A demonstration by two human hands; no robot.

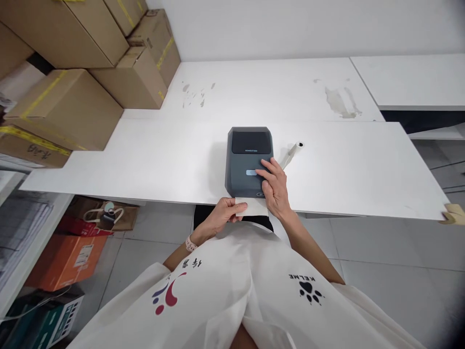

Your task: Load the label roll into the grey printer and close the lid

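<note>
ok, l grip (224, 212) pinches paper (258, 207) at printer (243, 182)

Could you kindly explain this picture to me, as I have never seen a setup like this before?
There is no robot here: one camera, worn on a person's head, looks forward and down at two bare hands. On the white flat-topped table sits a dark grey, boxy device, possibly a small printer. The left hand pinches a white paper strip at the device's near edge. The right hand rests on the device, with fingertips by its small pale rectangular button. Just beyond that hand lies a slim white roll. Brown cardboard boxes with yellow tape stand at the left.
</note>
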